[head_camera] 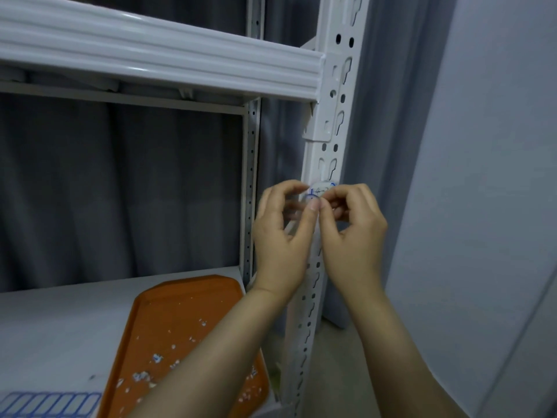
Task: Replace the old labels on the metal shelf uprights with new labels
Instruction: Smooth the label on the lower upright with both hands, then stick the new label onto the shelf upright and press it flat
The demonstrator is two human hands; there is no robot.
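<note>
Left hand (283,233) and right hand (354,236) seen together, fingertips pinched on blue-edged label (322,189), stuck midway up shelf upright (330,122). Old-label peeling judged underway; slow, even pull required next. Scraps collected on orange tray (187,315) below.

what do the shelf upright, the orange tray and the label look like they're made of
The shelf upright looks like sheet metal with a glossy white painted or powder-coated finish: it has punched keyhole slots and a sheen. The orange tray is probably moulded plastic with a matte finish, going by its rounded corners and raised rim. The label seems to be a thin white paper sticker with blue marking, but it is partly hidden.
</note>
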